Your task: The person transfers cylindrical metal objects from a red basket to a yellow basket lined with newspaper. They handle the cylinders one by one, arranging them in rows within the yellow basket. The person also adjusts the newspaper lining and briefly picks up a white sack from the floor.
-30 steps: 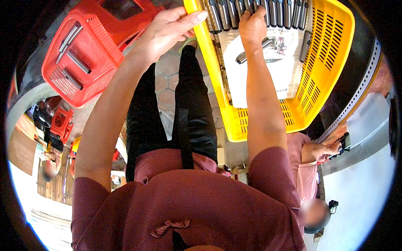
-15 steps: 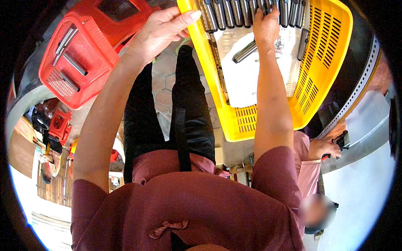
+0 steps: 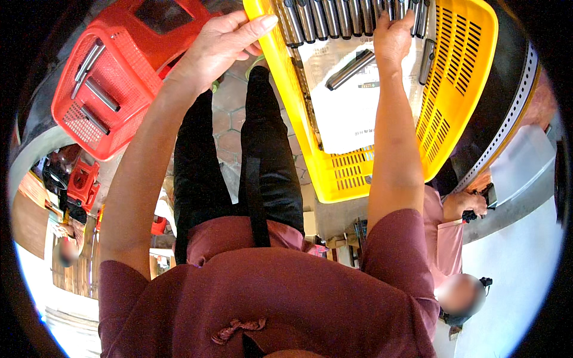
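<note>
A yellow plastic basket (image 3: 450, 128) with slotted walls is at the upper right. My left hand (image 3: 230, 45) is closed on its left rim, thumb on top. Inside, dark metal tubes (image 3: 319, 21) stand side by side in a row along the far part. At the right part of that row, my right hand (image 3: 393, 45) pinches one tube between thumb and fingers; its fingertips are partly hidden. A loose tube (image 3: 349, 70) lies slanted on the white printed sheet (image 3: 343, 122) lining the basket. Another tube (image 3: 427, 61) rests by the right wall.
On the left, a red basket (image 3: 128, 128) holding several metal tubes (image 3: 102, 95) rests by a red plastic stool (image 3: 197, 18). A co-worker in a pink shirt (image 3: 447, 238) is at the lower right, a hand (image 3: 462, 206) on a dark object. Another person (image 3: 71, 238) is far left.
My right hand has moved a little to the right along the row of tubes. The left hand keeps its hold on the basket rim. The whole view has shifted slightly.
</note>
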`<state>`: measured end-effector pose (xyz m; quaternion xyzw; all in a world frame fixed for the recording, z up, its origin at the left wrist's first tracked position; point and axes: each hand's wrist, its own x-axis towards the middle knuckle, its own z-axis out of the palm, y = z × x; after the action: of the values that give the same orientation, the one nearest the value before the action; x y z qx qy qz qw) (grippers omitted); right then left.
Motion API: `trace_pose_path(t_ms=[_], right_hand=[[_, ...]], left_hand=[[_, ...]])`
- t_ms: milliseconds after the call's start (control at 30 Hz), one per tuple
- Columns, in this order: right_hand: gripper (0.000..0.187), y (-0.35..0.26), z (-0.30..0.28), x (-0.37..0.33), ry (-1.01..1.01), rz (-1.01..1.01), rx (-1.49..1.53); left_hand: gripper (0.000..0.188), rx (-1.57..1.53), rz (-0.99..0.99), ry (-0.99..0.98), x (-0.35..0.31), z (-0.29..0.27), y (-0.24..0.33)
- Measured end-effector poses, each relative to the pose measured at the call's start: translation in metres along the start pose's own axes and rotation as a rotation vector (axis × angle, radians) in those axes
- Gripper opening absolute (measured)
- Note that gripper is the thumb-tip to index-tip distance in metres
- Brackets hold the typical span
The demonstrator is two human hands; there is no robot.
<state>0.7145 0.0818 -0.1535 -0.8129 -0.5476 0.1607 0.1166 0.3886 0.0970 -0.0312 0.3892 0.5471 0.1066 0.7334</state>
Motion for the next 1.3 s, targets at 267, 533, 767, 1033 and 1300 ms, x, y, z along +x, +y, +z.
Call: trace_pose_path(t_ms=[267,533,767,1033,1300], right_hand=[[0.054,0.02,0.012,0.023,-0.111,0.07,-0.263],[0.053,0.016,0.009,0.019,-0.031,-0.001,-0.137],[0.058,0.033,-0.027,0.049,0.028,0.038,-0.256],[0.038,0.035,-0.029,0.062,0.025,0.026,-0.158],[0.054,0.032,-0.018,-0.095,-0.079,0.34,0.211]], left_hand=[[0.05,0.015,-0.001,0.018,-0.001,0.002,0.003],[0.046,-0.033,-0.025,0.017,-0.003,0.003,0.0],[0.047,-0.031,-0.037,0.024,-0.003,0.004,0.004],[0.049,0.005,-0.003,0.008,0.0,0.002,0.003],[0.05,-0.034,-0.02,0.046,-0.001,0.002,-0.005]])
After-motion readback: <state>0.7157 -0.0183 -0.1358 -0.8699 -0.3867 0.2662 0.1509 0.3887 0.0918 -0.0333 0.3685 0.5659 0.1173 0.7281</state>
